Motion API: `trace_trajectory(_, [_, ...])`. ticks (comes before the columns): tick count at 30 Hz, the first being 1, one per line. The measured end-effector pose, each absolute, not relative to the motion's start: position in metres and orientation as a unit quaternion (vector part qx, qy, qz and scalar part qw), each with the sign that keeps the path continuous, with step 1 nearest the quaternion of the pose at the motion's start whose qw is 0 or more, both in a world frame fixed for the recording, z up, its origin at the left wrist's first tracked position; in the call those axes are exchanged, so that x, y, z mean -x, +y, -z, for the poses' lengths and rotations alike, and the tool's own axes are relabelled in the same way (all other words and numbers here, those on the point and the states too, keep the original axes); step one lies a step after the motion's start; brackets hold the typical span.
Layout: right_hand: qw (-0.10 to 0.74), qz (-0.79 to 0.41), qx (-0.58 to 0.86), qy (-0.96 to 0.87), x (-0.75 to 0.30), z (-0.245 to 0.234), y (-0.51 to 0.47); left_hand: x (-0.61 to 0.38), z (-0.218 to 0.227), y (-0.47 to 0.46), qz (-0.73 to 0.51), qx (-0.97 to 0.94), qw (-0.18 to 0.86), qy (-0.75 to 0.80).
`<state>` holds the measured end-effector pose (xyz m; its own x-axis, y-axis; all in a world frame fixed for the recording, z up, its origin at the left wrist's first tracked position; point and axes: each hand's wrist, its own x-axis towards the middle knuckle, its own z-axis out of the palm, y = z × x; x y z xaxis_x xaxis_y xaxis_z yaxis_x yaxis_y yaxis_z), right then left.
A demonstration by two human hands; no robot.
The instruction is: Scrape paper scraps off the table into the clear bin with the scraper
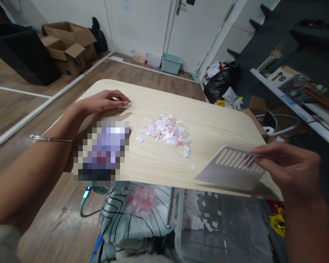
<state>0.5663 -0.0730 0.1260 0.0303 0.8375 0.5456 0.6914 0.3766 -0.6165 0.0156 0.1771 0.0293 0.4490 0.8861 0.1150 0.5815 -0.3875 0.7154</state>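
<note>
My right hand (293, 168) is closed around the top edge of a white slotted plastic scraper (230, 171). The scraper stands tilted at the front right of the pale wooden table (214, 124), its long edge down by the tabletop. My left hand (105, 101) rests at the far left of the table, fingers loosely bent and fingertips near the surface, with nothing visible in them. Between the hands lies a loose pile of small white and pink paper-like squares (167, 129). A blurred-out phone-like object (105, 151) lies just below my left hand.
Below the near table edge, a clear plastic bin (224, 233) holds scattered white pieces. Beside it, striped cloth (117, 219) bears pink pieces (142, 199). Cardboard boxes (68, 47) and a black bin (22, 54) stand left; shelving (296, 98) is on the right.
</note>
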Motion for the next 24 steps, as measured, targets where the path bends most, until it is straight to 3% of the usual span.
trace_trajectory(4, [0.484,-0.025,0.578,-0.657,-0.565,-0.116,-0.065,-0.015,-0.028,0.177,-0.25,-0.794,0.309,0.46])
trace_trajectory(10, [0.43,-0.12,0.59,-0.673,-0.568,-0.122,-0.064,-0.016,-0.031,0.175,-0.252,-0.788,0.314,0.467])
trace_trajectory(17, [0.488,-0.098,0.581,-0.644,-0.563,-0.12,-0.063,-0.017,-0.032,0.176,-0.252,-0.788,0.314,0.465])
trace_trajectory(24, [0.43,-0.144,0.562,-0.691,-0.554,-0.125,-0.066,-0.018,-0.032,0.175,-0.252,-0.789,0.314,0.465])
